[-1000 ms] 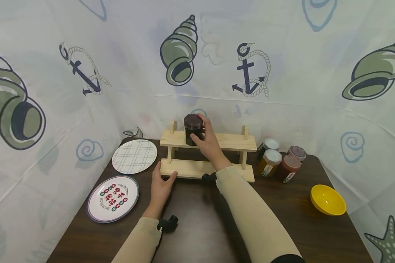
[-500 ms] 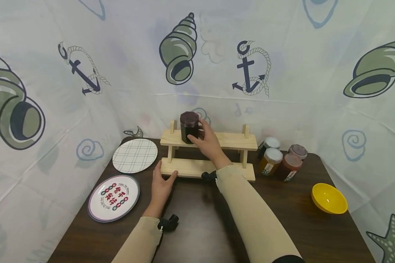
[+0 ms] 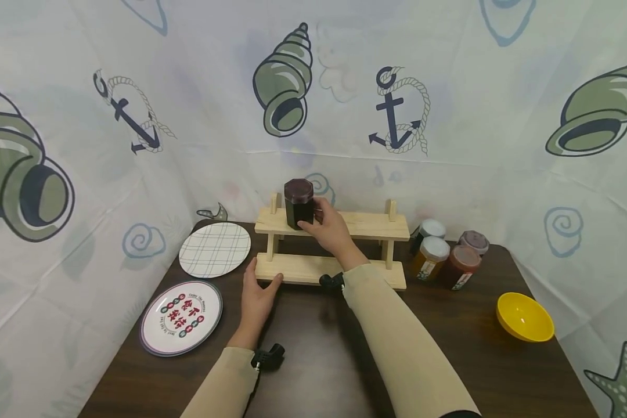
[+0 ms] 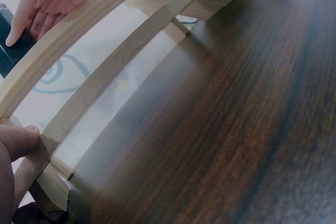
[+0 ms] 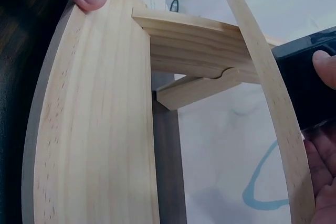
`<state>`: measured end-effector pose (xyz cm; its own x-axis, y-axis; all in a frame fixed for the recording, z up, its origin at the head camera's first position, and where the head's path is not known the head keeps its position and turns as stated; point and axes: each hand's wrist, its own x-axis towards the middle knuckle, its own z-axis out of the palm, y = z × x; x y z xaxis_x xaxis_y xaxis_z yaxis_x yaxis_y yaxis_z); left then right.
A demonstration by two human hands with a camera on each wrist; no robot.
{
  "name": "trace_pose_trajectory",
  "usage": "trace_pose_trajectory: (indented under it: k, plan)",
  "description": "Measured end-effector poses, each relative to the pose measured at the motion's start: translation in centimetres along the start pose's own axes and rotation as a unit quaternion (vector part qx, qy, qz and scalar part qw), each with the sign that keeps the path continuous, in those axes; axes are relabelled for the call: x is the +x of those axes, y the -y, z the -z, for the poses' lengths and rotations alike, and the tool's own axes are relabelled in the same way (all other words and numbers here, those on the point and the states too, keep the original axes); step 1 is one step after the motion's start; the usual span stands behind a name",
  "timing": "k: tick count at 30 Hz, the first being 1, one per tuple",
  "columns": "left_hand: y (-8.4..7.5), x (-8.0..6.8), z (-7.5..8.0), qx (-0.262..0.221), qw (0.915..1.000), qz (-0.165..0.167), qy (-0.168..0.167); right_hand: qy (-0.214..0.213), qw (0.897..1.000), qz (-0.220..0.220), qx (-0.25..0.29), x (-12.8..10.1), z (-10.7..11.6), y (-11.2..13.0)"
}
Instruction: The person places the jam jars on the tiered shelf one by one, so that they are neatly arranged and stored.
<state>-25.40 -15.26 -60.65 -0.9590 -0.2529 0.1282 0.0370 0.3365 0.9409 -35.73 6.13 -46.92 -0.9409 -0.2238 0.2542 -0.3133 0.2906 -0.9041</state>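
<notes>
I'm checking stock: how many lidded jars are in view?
5. The right hand holds one dark, faceted jar at the pale wooden two-tier shelf; right of it, on the brown table, stand two white-lidded jars and two reddish-lidded ones. More may be hidden.

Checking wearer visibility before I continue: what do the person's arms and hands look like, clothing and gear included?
The left hand and right hand are bare, without gloves. Both arms wear long, plain beige fabric sleeves, with a small black device at each wrist. A black band shows on the right sleeve at the picture's bottom edge.
</notes>
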Motion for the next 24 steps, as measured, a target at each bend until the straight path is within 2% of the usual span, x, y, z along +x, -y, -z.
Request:
trace_pose_trajectory:
  k: [10,16,24]
  plan:
    - [-0.6,-0.1,-0.2,-0.002,1.0000,0.005,0.004,-0.008,0.998,-0.004,-0.064,0.1,0.1,-0.2]
    - [-0.4,0.0,-0.3,-0.004,1.0000,0.005,0.006,-0.024,0.995,-0.002,-0.097,0.1,-0.3,-0.2]
    - [-0.2,0.2,-0.1,0.001,1.0000,0.005,0.000,-0.020,0.991,-0.007,-0.129,0.0,-0.9,0.2]
